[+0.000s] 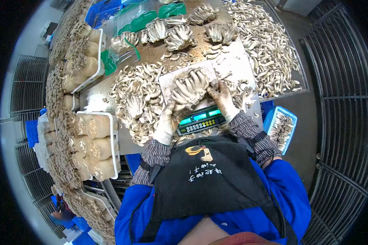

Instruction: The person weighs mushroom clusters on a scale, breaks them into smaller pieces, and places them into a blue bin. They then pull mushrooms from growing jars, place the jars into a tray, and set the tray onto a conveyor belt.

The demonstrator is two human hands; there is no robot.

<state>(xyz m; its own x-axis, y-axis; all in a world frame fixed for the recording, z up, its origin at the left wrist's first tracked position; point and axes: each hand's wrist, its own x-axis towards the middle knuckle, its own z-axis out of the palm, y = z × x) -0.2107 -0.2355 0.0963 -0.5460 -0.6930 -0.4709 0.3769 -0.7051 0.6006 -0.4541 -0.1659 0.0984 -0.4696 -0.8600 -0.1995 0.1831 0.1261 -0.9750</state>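
Observation:
A cluster of mushrooms (191,86) with pale stems and grey caps is over the white plate (165,83) of a digital scale (200,120) with lit green displays. My left hand (166,122), in a whitish glove, has its fingers at the cluster's lower left side. On the cluster's right side, my right hand (224,98), in a stained glove, grips it between thumb and fingers. Whether the cluster touches the plate I cannot tell. Loose mushrooms (139,85) are heaped left of the scale, and several larger clusters (180,37) lie beyond it.
More mushrooms (265,49) fill a tray at the right. A blue basket (293,118) of mushrooms stands low at right. White crates (117,143) of mushroom bottles line the left. Green-edged clear containers (110,61) are at upper left. A person (63,210) is at far lower left.

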